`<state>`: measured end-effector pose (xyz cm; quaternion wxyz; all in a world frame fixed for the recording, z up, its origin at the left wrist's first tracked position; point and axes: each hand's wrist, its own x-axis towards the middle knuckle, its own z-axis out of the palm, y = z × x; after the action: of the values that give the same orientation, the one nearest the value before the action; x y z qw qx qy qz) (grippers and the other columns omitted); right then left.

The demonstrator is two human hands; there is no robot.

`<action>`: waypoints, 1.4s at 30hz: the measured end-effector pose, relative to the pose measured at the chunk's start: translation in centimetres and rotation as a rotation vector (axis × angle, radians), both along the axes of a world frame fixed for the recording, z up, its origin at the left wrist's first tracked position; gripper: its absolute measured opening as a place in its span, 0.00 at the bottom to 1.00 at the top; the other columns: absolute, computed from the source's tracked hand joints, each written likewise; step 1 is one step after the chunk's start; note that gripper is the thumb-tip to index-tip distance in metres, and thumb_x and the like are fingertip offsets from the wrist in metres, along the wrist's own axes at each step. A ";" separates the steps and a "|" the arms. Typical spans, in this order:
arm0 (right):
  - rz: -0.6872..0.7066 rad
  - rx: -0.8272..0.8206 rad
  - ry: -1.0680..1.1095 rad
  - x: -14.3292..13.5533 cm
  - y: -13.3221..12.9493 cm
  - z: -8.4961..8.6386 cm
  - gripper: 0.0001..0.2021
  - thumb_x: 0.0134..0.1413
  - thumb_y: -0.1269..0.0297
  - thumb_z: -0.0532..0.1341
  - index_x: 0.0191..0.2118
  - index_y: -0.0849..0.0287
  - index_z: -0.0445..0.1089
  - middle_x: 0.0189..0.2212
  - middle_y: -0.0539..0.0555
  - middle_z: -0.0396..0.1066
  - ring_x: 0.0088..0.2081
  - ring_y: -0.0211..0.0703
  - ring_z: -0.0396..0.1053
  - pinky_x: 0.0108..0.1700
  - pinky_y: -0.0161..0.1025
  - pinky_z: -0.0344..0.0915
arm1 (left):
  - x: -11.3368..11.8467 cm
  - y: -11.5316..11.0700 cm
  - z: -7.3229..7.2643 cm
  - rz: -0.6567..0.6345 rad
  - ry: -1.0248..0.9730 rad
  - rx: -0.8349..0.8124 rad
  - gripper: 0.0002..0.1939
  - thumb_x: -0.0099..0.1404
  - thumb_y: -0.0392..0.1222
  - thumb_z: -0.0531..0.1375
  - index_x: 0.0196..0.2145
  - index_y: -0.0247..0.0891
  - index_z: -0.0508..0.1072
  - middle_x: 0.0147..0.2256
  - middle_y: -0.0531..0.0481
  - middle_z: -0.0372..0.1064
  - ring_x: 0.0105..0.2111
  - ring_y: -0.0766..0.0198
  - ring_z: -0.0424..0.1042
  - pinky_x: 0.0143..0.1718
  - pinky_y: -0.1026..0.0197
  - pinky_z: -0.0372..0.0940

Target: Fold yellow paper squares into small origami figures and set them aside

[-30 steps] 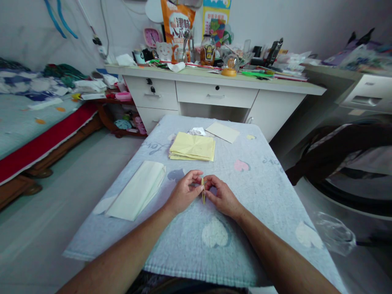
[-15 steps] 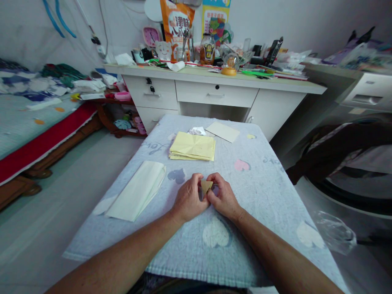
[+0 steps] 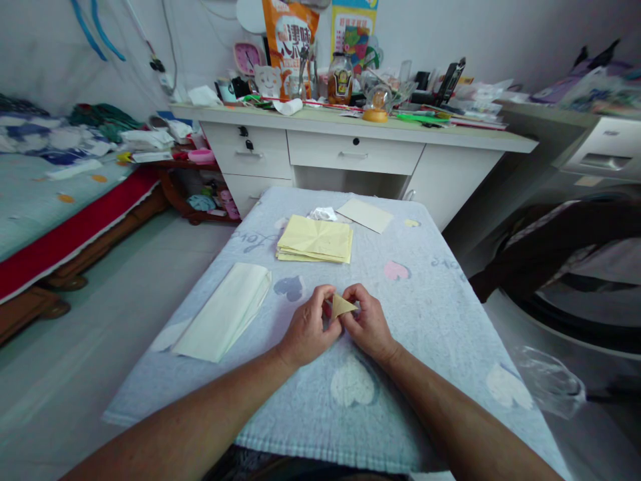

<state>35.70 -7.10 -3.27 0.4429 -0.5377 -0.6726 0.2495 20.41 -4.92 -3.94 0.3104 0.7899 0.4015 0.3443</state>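
Pinched between the fingertips of the bare left hand (image 3: 308, 331) and the bare right hand (image 3: 369, 329), a small, pointed piece of folded dull-yellow paper (image 3: 342, 306) was held above the worktop (image 3: 425, 347), which was covered by a pale blue cloth patterned with hearts. Both grips were closed on the piece from either side, though the exact contact of each fingertip was partly hidden.

Beyond the hands, a stack of light-yellow rectangular paper sheets (image 3: 314, 240) was laid flat, with a crumpled white wrapper-like scrap (image 3: 323, 214) and a flat cream rectangular sheet (image 3: 365, 216) placed behind it. To the left, a long bundle of pale green folded paper (image 3: 223, 312) was set at a slant. Farther out, a white desk with drawers (image 3: 354, 152) was seen, its top crowded with small items.

The folds could be sprung open if the pinch were loosened on one side, and a thin tip could be bent or torn if the layers were pulled apart unevenly or squeezed too hard.
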 end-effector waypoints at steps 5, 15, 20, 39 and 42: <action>-0.024 0.082 -0.070 -0.1 0.0 -0.2 0.08 0.46 0.73 0.58 0.33 0.57 0.59 0.28 0.48 0.61 0.30 0.39 0.61 0.34 0.35 0.58 | 0.0 0.1 -0.1 -0.007 -0.087 -0.088 0.26 0.56 0.30 0.56 0.51 0.42 0.54 0.38 0.50 0.71 0.35 0.63 0.72 0.39 0.61 0.65; 0.066 0.230 -0.063 0.1 -0.2 0.1 0.16 0.48 0.79 0.54 0.42 0.55 0.63 0.39 0.54 0.60 0.40 0.42 0.63 0.40 0.39 0.63 | 0.0 0.9 0.5 -0.108 -0.578 -0.566 0.08 0.62 0.38 0.57 0.39 0.39 0.61 0.31 0.53 0.70 0.25 0.70 0.67 0.27 0.67 0.63; 0.107 0.273 -0.066 0.2 -0.1 -0.4 0.19 0.49 0.80 0.54 0.45 0.53 0.64 0.41 0.54 0.60 0.42 0.42 0.64 0.42 0.39 0.64 | -0.5 1.3 1.1 -0.102 -0.676 -0.618 0.09 0.58 0.37 0.60 0.36 0.38 0.64 0.27 0.55 0.68 0.25 0.70 0.66 0.29 0.66 0.61; 0.061 0.033 0.046 0.9 -0.4 0.7 0.08 0.55 0.66 0.56 0.41 0.58 0.63 0.33 0.52 0.63 0.32 0.39 0.62 0.35 0.37 0.62 | -0.7 1.7 0.0 -0.099 -0.563 -0.647 0.20 0.57 0.43 0.64 0.46 0.37 0.64 0.31 0.50 0.74 0.28 0.66 0.72 0.32 0.65 0.63; 0.106 -0.076 0.056 0.8 -0.3 0.4 0.05 0.57 0.62 0.57 0.34 0.58 0.63 0.27 0.49 0.63 0.28 0.37 0.61 0.31 0.34 0.59 | -0.6 1.5 0.0 -0.078 -0.499 -0.611 0.14 0.57 0.43 0.64 0.38 0.36 0.67 0.30 0.51 0.73 0.29 0.66 0.71 0.32 0.65 0.64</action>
<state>36.54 -7.36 -2.86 0.4270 -0.5105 -0.6777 0.3128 19.79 -3.38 -3.96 0.6321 0.5677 0.3675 0.3783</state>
